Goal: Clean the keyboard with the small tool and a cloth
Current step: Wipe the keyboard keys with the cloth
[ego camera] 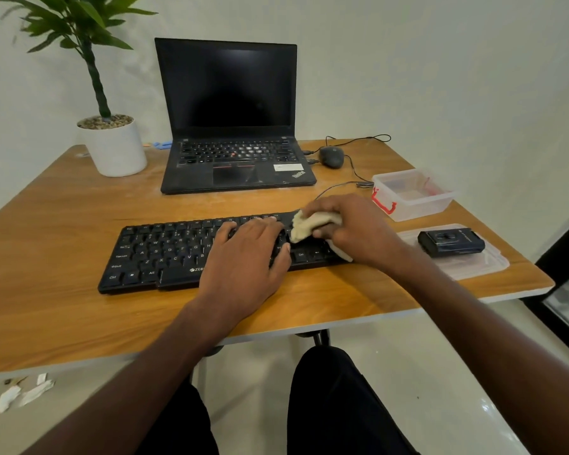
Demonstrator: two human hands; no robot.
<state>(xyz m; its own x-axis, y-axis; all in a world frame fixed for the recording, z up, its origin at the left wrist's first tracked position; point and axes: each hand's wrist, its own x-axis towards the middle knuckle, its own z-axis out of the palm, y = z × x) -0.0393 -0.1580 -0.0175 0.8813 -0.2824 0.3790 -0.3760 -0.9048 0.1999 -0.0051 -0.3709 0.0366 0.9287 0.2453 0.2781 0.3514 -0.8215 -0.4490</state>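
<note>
Fingers (326, 211) of the right hand (352, 228) curl around a bunched beige cloth (304, 226) and press it onto the right end of the black keyboard (165, 254). Straight, spread fingers of the left hand (243, 257) lie flat on the keys at the keyboard's middle, touching them without gripping anything. Both forearms reach in from 6 o'clock, the right one slanting in from 4 o'clock. The keyboard sits across the middle of the wooden table (63, 208).

At 2 o'clock from the keyboard stands a clear plastic box (414, 200) with red clips; what is inside cannot be made out. At 3 o'clock a flat clear lid (473, 267) carries a small black case (450, 243). At 12 o'clock an open laptop (234, 126) shows a dark screen, with a wired mouse (331, 156) just beside it on the right. At 10 o'clock a potted plant (112, 142) stands in a white pot. Scraps of paper (23, 392) lie on the floor at 7 o'clock.
</note>
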